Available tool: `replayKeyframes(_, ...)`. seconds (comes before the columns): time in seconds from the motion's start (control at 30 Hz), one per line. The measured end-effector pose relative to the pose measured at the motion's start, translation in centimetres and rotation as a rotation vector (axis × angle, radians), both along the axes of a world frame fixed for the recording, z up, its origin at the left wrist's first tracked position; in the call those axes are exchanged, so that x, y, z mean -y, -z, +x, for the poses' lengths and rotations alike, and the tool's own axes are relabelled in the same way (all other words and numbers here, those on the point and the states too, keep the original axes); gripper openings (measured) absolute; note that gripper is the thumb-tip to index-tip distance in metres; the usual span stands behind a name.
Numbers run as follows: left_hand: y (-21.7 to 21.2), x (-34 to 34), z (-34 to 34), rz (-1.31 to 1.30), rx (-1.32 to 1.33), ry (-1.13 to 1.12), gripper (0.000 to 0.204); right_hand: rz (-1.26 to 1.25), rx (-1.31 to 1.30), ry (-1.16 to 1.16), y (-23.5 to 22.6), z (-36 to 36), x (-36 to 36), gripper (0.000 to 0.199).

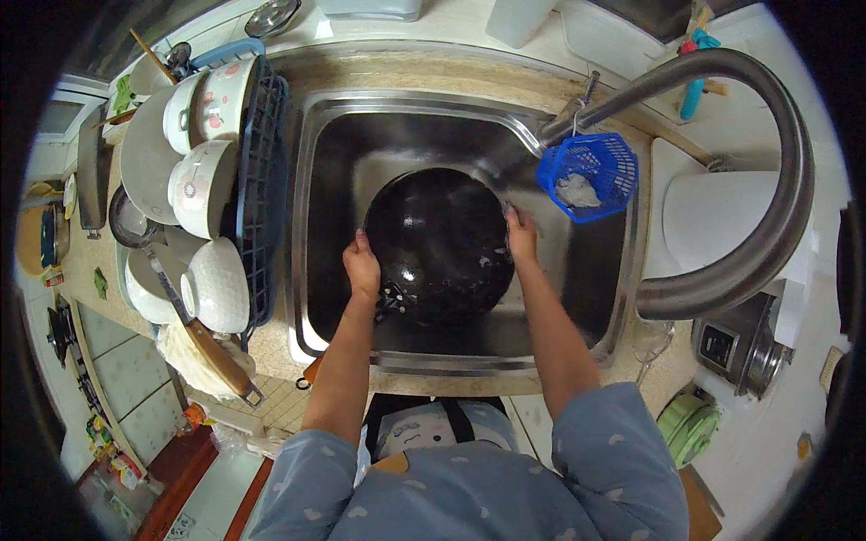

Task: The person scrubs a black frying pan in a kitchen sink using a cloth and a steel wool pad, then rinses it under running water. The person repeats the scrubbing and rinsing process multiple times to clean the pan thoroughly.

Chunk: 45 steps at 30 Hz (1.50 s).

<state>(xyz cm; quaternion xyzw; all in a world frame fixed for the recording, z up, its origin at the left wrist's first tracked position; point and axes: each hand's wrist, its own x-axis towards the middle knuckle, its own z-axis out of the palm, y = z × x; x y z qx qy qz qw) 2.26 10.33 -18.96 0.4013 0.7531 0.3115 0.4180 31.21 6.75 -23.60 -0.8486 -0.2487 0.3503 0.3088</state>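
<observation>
A round black wok [439, 242] sits in the steel sink [330, 180], wet, with bits of residue on its surface. My left hand [362, 266] grips its left rim. My right hand [520, 234] holds the right rim, fingers curled over the edge. Both forearms reach down into the basin from the lower edge of the view. A dark handle fitting [391, 298] shows on the wok just below my left hand.
A blue plastic strainer basket [588, 176] hangs at the sink's right rim under the curved grey faucet [767, 180]. A dish rack [257, 180] on the left holds bowls, plates, a patterned pot and a knife. A steel cooker [741, 347] stands at the right.
</observation>
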Motion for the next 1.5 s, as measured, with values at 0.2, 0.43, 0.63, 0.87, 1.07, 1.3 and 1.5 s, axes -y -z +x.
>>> replayKeyframes(0.2, 1.3, -0.3, -1.2, -0.025, -0.017, 0.024, 0.049, 0.300, 0.059, 0.144, -4.5, -7.5, 7.5, 0.048)
replayKeyframes(0.43, -0.5, -1.2, -1.1, -0.055, -0.123, 0.104, 0.053, 0.250, 0.378, -0.190, -10.4, -12.2, 6.5, 0.047)
replayKeyframes(0.63, -1.3, 0.9, -2.8, 0.029, -0.289, 0.337, 0.057, 0.349, 0.394, -0.307, -9.7, -12.1, 7.4, 0.048)
replayKeyframes(0.87, -7.5, 3.5, -1.5, -0.277, -0.535, 0.604, 0.057, 0.543, 0.520, -1.011, -14.0, -15.2, 4.4, 0.047)
replayKeyframes(1.07, -7.7, 3.7, -2.2, -0.225, -0.565, 0.645, 0.051, 0.517, 0.592, -0.932, -12.0, -16.1, -5.3, 0.038)
replayKeyframes(1.3, -10.2, 6.2, -6.1, -0.321, -0.745, 0.950, 0.029, 0.515, 0.608, -0.916, -11.4, -16.8, -5.7, 0.036)
replayKeyframes(1.5, -9.8, 6.3, -5.8, -0.268, -0.756, 0.911, 0.018, 0.697, 0.634, -1.307, -11.9, -18.5, 3.3, 0.032)
